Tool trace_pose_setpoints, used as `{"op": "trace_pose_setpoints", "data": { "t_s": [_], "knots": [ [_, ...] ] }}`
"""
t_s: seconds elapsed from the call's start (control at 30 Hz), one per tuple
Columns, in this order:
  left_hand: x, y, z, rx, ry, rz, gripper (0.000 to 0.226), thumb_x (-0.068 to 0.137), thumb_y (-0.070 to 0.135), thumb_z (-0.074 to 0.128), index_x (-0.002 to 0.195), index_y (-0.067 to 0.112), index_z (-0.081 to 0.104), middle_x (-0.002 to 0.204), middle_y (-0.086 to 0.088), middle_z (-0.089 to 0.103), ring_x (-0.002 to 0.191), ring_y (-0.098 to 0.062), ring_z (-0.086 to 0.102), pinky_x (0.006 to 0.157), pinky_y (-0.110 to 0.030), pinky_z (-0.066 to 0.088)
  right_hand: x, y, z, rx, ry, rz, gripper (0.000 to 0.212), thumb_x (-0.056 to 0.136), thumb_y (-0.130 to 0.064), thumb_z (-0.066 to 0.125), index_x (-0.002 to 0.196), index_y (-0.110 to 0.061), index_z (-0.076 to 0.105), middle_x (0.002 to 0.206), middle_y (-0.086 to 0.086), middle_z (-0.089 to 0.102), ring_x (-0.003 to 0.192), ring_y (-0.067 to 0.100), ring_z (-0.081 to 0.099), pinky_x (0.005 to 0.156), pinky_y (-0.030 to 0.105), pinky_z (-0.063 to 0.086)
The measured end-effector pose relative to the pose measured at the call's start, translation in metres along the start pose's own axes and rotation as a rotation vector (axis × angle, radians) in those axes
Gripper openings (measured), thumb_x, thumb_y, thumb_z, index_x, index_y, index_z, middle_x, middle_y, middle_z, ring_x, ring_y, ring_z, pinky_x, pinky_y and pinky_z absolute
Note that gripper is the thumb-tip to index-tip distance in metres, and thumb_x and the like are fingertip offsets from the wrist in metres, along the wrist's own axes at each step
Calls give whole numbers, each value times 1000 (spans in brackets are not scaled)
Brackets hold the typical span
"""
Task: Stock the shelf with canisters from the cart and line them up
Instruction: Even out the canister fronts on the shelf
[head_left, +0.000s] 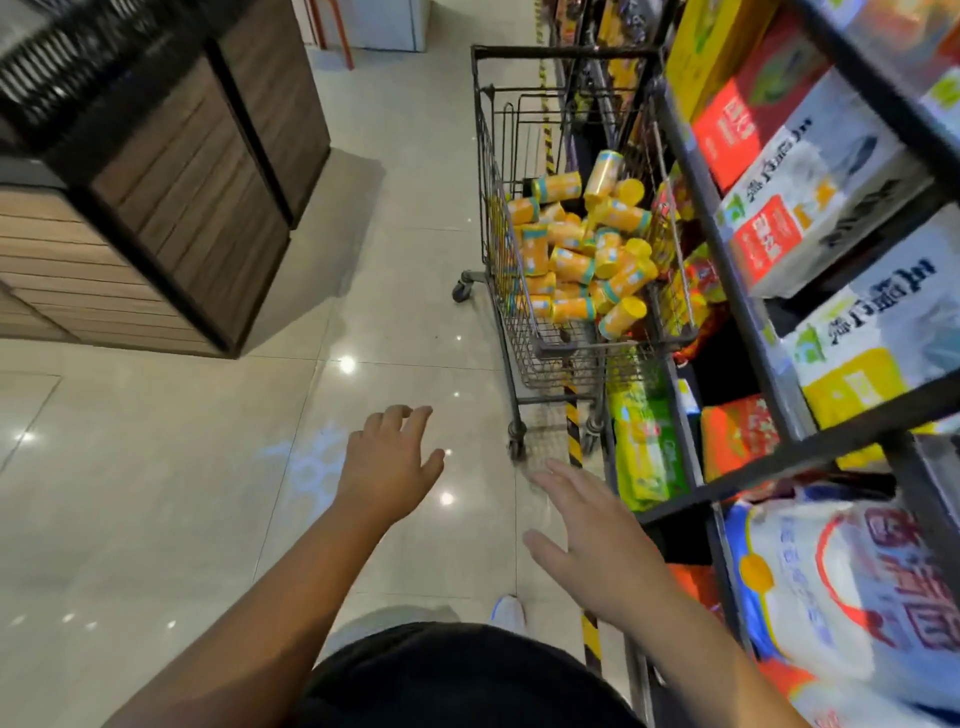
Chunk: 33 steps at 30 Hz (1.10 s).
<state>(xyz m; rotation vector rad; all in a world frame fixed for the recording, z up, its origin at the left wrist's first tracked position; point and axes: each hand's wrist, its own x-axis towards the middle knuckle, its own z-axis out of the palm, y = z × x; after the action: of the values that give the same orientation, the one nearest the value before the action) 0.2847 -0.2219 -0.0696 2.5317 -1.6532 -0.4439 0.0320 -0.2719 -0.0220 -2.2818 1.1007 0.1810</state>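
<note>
1. The left hand (387, 467) and the right hand (597, 540) reach forward with fingers spread, holding nothing.
2. The yellow canisters (582, 249) lie piled in the cart (545, 358), farther ahead.
3. The shelf (743, 312) stands just right of the cart.

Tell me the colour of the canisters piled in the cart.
The canisters are yellow-orange with teal bands and yellow lids, seen best in the head view.
</note>
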Motion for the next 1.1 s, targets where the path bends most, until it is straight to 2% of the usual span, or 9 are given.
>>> {"op": "trace_pose_setpoints", "data": {
  "t_s": [0.1, 0.23, 0.4, 0.47, 0.57, 0.63, 0.73, 0.83, 1.1],
  "knots": [
    [9, -4, -14, -47, -4, -50, 60, 96, 46, 58, 149, 21, 44, 148, -9, 48, 132, -31, 45, 100, -45, 43, 56, 5, -19, -17, -41, -35, 66, 100, -51, 50, 158, -37, 21, 168, -13, 10, 154, 12, 6, 123, 33, 11],
    [28, -26, -35, -30, -55, -117, 62, 97, 51, 52, 152, 27, 37, 156, -3, 36, 142, -26, 33, 105, -42, 39, 143, -15, -37, -46, -86, -70, 67, 99, -47, 53, 157, -31, 25, 168, -5, 17, 153, 17, 15, 122, 38, 20],
    [69, -64, -60, -50, 4, -128, 63, 95, 53, 55, 151, 29, 40, 156, -2, 39, 142, -26, 36, 106, -42, 40, 255, -54, -42, -128, -128, -93, 68, 98, -45, 55, 157, -26, 27, 167, 1, 20, 152, 22, 21, 118, 39, 25],
    [91, -83, -70, -49, 36, -88, 61, 92, 53, 58, 146, 27, 49, 148, -4, 49, 135, -29, 46, 98, -45, 47, 293, -69, -45, -140, -133, -78, 68, 98, -43, 56, 157, -24, 29, 167, 3, 21, 151, 24, 22, 118, 40, 27],
    [133, -105, -88, -54, 24, -28, 63, 84, 58, 45, 134, 24, 60, 132, -6, 62, 118, -30, 60, 81, -44, 54, 333, -85, -58, -129, -136, -24, 68, 97, -43, 56, 156, -24, 29, 166, 2, 23, 150, 24, 24, 118, 39, 28],
    [168, -116, -96, -35, 18, 17, 63, 83, 57, 44, 132, 23, 62, 127, -6, 64, 113, -30, 63, 78, -43, 56, 351, -92, -71, -114, -102, -6, 67, 97, -45, 55, 156, -25, 30, 165, 1, 25, 150, 23, 24, 119, 38, 27],
    [228, -126, -98, -8, -32, 79, 61, 89, 53, 58, 142, 24, 52, 140, -6, 57, 127, -30, 55, 93, -45, 51, 368, -100, -94, -69, -34, 12, 67, 98, -45, 54, 157, -27, 27, 166, -1, 22, 152, 20, 18, 123, 37, 20],
    [290, -124, -100, 37, -85, 131, 65, 96, 53, 50, 153, 26, 34, 154, -4, 40, 138, -27, 40, 105, -42, 40, 371, -102, -114, -14, 28, 56, 68, 99, -47, 54, 158, -30, 25, 167, -5, 17, 153, 18, 13, 124, 37, 16],
    [452, -72, -107, 64, -101, 224, 63, 97, 53, 49, 151, 25, 34, 150, -4, 41, 134, -29, 41, 103, -42, 41, 402, -56, -164, 81, 108, 139, 67, 98, -50, 54, 157, -33, 28, 166, -10, 18, 152, 11, 12, 123, 29, 15]
  ]
}}
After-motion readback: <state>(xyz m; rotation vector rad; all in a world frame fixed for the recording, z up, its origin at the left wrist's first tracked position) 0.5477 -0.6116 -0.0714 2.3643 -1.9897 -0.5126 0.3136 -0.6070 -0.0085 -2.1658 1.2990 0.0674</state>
